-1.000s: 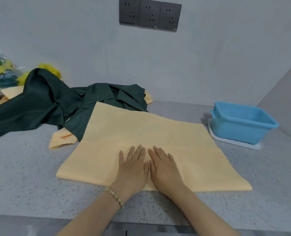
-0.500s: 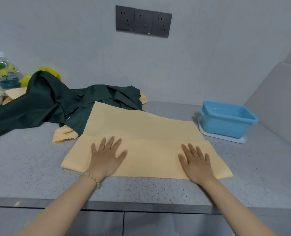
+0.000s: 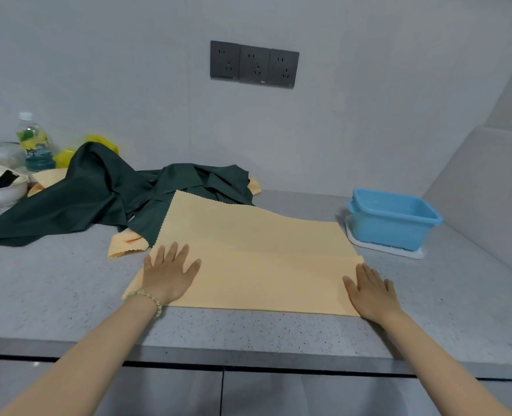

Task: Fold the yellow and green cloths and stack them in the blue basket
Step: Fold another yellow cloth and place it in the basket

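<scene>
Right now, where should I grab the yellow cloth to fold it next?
Probably the right edge, pinched at both corners, coming from the basket side. The cloth lies flat as a wide strip, so swinging that short end over to the left would halve it.

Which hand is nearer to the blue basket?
Right. The right hand lies flat on the right end of the yellow cloth, in front of the blue basket. The left hand lies flat on the cloth's opposite end, farther away.

Bare counter lies open before blue basket.
</scene>
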### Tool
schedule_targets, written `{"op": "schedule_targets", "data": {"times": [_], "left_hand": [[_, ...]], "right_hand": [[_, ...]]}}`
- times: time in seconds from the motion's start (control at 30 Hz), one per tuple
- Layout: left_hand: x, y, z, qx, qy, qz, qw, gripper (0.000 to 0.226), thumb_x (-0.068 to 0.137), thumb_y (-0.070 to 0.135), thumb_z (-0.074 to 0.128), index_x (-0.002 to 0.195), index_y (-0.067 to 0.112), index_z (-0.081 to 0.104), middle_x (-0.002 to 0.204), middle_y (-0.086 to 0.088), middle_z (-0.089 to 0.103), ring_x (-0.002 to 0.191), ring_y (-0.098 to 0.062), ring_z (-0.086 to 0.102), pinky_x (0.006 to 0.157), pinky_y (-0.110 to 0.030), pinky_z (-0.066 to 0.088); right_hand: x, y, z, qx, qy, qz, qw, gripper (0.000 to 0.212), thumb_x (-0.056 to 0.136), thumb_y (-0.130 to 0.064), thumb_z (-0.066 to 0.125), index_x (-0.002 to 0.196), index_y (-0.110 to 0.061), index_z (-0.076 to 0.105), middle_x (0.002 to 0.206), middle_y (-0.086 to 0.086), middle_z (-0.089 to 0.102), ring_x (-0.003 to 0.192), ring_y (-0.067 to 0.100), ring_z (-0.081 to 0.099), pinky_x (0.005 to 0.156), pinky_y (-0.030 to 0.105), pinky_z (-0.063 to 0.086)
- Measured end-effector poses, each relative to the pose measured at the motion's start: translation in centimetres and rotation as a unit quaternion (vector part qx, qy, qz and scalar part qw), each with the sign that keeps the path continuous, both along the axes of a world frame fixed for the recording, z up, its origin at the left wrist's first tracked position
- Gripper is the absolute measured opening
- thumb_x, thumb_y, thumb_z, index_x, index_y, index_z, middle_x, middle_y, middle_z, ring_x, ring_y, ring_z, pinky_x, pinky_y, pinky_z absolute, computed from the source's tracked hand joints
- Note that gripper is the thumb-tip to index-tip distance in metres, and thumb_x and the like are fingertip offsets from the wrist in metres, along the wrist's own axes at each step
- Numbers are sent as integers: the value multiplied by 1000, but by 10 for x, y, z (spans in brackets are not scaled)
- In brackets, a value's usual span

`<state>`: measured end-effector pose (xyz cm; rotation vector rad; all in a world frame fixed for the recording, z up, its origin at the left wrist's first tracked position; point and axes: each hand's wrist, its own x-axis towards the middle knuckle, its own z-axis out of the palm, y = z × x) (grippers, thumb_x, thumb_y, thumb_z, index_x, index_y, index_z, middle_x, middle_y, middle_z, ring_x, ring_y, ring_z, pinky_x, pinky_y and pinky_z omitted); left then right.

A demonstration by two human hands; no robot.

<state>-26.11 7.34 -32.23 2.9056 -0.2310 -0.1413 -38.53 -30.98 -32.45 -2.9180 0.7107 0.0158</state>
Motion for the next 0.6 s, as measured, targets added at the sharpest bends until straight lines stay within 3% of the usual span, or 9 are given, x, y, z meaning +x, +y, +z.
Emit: {"op": "schedule_targets", "data": {"times": [0.1,0.2,0.33,0.47,0.6], "left_hand": [[-2,-11,7,-19,-8,-22,1000,68,95,61,8,153,27,0,160,3,-9,147,-22,-13,117,-46,-12],[-10,-38,14,-51,-32,-111,992,68,96,62,10,154,27,5,161,5,-4,147,-19,-12,117,-43,-14],[-12,-73,12,-55,-17,-187,981,65,96,62,15,153,30,11,161,7,2,147,-15,-8,117,-42,-13],[-7,-84,6,-43,1,-183,982,66,96,62,17,153,31,11,161,8,2,147,-16,-5,117,-45,-11],[-4,-85,2,-35,-8,-181,983,64,97,60,18,153,30,12,160,9,4,147,-16,-3,118,-47,-9]], "right_hand": [[13,5,7,-2,-56,49,997,53,100,-43,27,146,-15,27,154,4,28,144,24,19,117,44,10],[35,20,14,49,-106,117,986,45,100,-38,38,141,-19,39,147,0,40,140,21,28,117,39,16],[66,33,21,97,-139,135,976,27,98,-30,47,120,-16,54,123,2,58,116,20,51,104,35,34],[81,28,20,120,-126,109,979,14,97,-29,48,101,-17,53,107,3,59,96,22,54,86,33,42],[85,23,18,129,-130,120,976,12,96,-25,50,86,-18,51,98,3,58,88,22,55,81,34,44]]}}
